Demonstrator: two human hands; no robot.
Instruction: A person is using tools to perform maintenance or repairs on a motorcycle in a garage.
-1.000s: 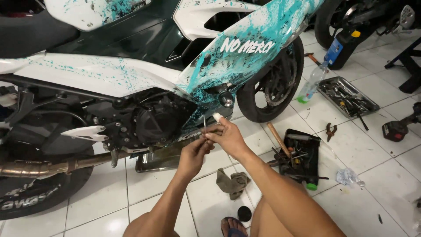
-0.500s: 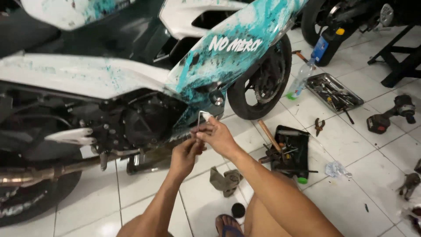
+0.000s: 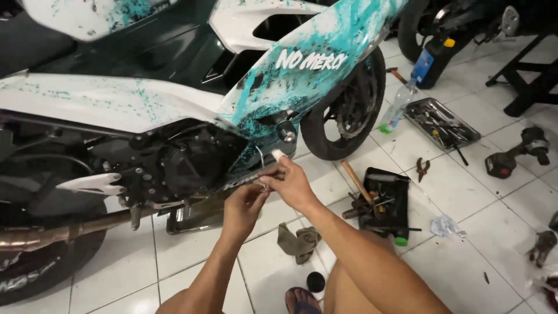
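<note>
I see my left hand (image 3: pixel 243 203) and right hand (image 3: pixel 290 183) meeting at the motorcycle's teal fairing (image 3: pixel 302 75), pinching a thin wire (image 3: pixel 260 156); a rag (image 3: pixel 297 242) lies on the tiled floor (image 3: pixel 459 192).

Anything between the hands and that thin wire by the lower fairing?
Nothing visible. Both the left hand and right hand already pinch the thin wire beside the teal lower fairing.

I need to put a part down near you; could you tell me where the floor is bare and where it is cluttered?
Bare tiles lie between the black tool tray and the metal tray, and left of the grey rag below the exhaust pipe. It is crowded around the black tool tray, with a hammer and pliers beside it.
</note>
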